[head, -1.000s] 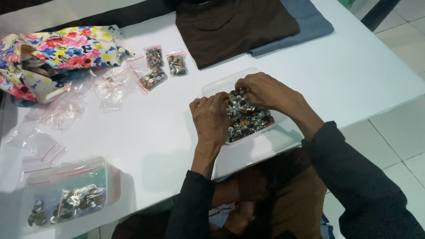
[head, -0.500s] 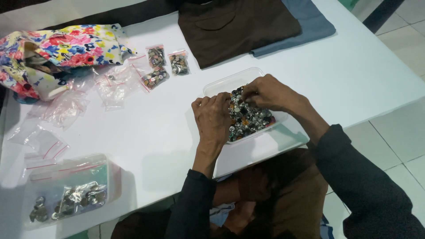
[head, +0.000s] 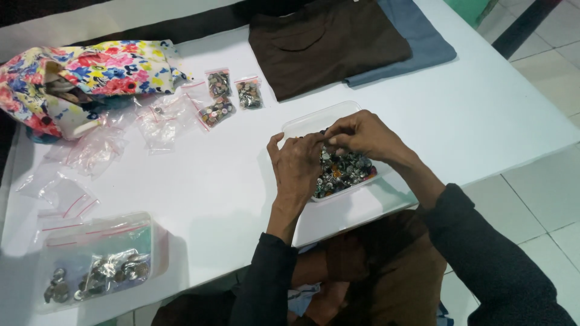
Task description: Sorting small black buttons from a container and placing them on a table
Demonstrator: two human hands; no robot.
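I had both hands over the clear tray (head: 302, 125) of small metal buttons (head: 344, 172), near the right of the white worktop (head: 229, 175). My left hand (head: 299, 166) curled at the tray's left rim; my right hand (head: 362, 134) had its fingers (head: 335, 131) pinched together, on what I couldn't tell. A light pinch seemed best, hands low over the tray so strays dropped back in.

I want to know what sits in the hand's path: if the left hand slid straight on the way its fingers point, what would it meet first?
Probably the right hand, just ahead of the left hand over the clear tub of small metal buttons; depth is unclear.
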